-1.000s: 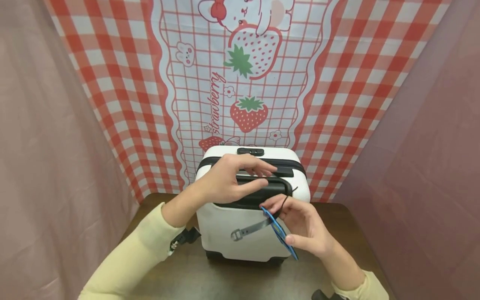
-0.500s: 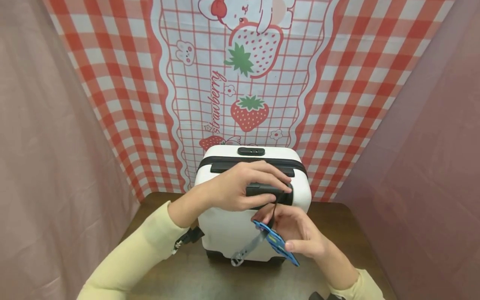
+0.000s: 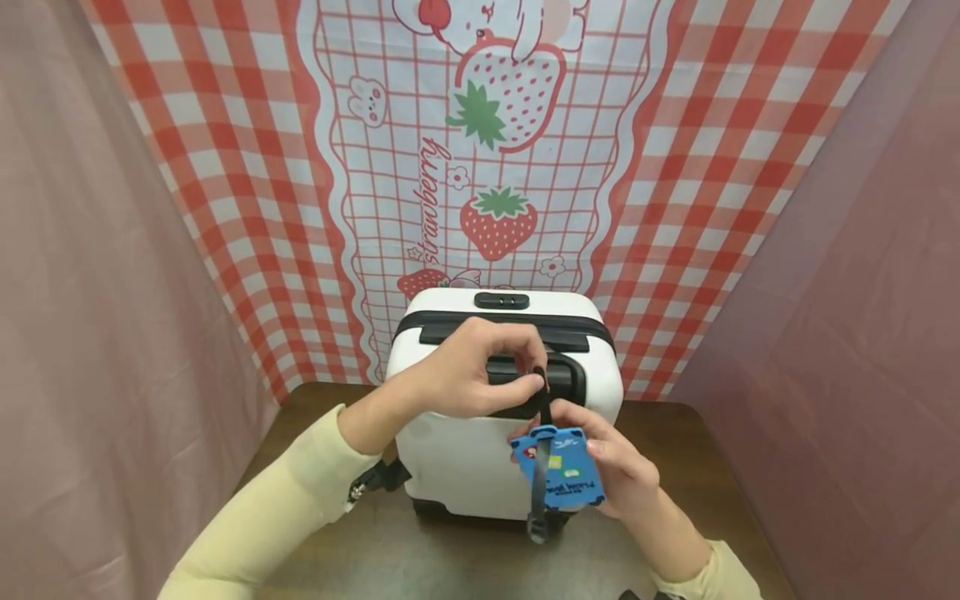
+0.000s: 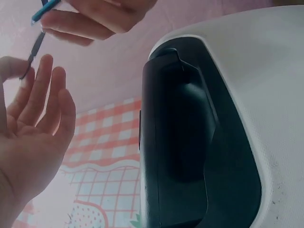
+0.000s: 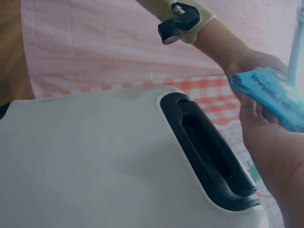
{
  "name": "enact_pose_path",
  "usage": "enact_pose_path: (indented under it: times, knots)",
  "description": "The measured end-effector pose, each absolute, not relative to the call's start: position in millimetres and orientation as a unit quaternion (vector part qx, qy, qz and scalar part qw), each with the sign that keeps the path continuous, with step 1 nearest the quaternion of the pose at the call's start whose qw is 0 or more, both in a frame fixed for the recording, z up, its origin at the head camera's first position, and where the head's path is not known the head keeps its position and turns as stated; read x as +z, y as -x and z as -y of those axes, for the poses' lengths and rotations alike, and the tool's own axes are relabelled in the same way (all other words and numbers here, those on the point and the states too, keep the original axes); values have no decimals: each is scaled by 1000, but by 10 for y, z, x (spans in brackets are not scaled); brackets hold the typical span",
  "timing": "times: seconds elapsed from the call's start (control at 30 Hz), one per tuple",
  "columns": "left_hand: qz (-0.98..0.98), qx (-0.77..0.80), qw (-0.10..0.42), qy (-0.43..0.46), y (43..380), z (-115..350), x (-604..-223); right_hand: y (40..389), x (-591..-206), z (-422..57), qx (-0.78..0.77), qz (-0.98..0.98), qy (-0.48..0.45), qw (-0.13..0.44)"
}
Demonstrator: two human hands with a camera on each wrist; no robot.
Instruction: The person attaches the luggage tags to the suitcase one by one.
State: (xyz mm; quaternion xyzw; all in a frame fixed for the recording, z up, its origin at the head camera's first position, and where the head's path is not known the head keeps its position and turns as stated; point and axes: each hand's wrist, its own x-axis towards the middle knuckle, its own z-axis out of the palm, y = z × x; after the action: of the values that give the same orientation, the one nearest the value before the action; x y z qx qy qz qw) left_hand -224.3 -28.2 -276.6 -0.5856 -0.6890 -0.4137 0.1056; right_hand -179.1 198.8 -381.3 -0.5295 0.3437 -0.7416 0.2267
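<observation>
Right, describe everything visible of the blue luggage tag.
The luggage tag is flat, blue and roughly rectangular, rubbery-looking, with dark corners, a red badge, pale patches and dark lettering too blurred to read. Its strap, black above and greyish below, crosses the front to a hanging buckle. The right hand's grip holds the tag's side; the left hand's grip pinches the strap's upper end. It is in front of the white suitcase, not touching.

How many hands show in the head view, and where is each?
2. The left hand pinches the black strap above the blue tag; the right hand holds the tag, its fingers partly hidden behind it.
</observation>
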Motion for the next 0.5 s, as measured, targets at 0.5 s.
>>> enact_pose_path:
  times: [0.5]
  knots:
    - [710,-439,171,523,2180,240,-2760,1754,-3854,-1919,-678,-559,455,-146]
